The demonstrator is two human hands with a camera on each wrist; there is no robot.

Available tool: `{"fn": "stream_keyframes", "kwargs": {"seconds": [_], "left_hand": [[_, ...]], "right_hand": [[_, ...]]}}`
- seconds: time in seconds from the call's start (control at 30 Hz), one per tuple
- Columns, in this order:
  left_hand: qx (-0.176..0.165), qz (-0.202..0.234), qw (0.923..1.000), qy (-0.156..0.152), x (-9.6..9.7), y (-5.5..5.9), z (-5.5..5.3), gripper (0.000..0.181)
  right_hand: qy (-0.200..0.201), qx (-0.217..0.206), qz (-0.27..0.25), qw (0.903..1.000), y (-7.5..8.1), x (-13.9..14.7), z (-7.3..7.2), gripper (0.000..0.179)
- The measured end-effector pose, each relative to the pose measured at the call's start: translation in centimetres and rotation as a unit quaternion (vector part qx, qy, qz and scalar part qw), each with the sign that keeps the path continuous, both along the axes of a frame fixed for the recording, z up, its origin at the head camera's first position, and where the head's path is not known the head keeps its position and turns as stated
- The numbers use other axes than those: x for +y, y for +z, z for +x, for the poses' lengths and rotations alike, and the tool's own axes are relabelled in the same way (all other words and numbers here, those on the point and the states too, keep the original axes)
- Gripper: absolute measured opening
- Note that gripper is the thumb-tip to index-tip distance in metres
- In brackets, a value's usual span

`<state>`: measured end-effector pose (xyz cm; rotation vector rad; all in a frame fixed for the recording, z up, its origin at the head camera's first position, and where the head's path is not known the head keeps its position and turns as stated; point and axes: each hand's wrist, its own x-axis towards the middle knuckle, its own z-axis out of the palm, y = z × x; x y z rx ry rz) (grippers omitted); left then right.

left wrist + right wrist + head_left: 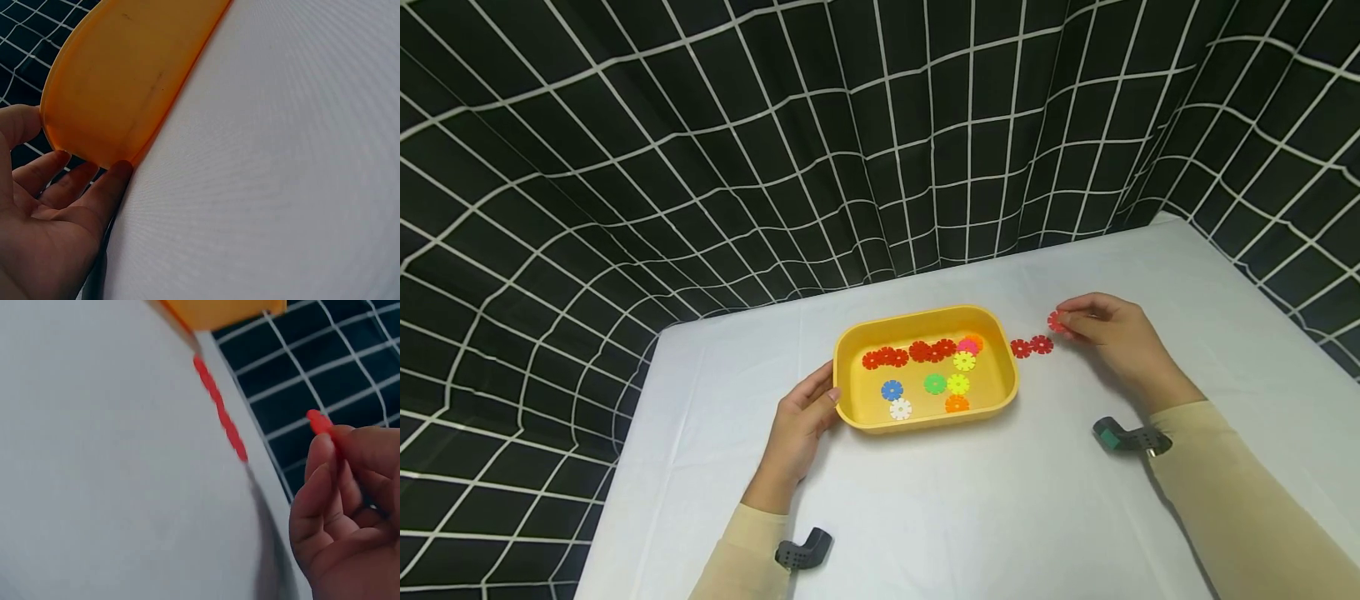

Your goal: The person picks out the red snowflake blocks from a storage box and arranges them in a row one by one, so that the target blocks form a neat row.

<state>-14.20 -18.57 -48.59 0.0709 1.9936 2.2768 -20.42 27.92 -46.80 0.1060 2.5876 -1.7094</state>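
A shallow yellow plastic bin [891,427] stands on the table, with notched plastic discs on its floor. My left hand [803,417] grips its left end, thumb at the rim and fingers against the outer wall [103,94]. Between thumb and fingertips, my right hand [1108,333] pinches a red notched disc [1056,322], held up above the table in the right wrist view. Just right of the bin, two red discs [1031,346] lie side by side, close below the pinched one. The right wrist view has these red discs [220,409] edge-on as a thin line.
Inside the bin are several red discs [920,352], a blue disc [892,390], a white disc [901,408], a green disc [935,383], and yellow, orange and pink ones. White cloth covers the table [970,508]. A black curtain with white grid lines [820,167] hangs behind.
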Motion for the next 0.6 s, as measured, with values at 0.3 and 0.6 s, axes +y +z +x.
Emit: {"fn": "stream_keyframes", "kwargs": {"seconds": [0.3, 0.6], "left_hand": [[-0.006, -0.006, 0.9999, 0.006, 0.0, 0.0, 0.0, 0.055], [-0.003, 0.0, 1.0, 0.0, 0.0, 0.0, 0.0, 0.056]], "right_hand": [[0.005, -0.016, 0.095, 0.9953, -1.3, 0.8, -0.2, 0.041], [0.017, 0.004, 0.159, 0.9872, -1.7, 0.9, -0.3, 0.031]]}}
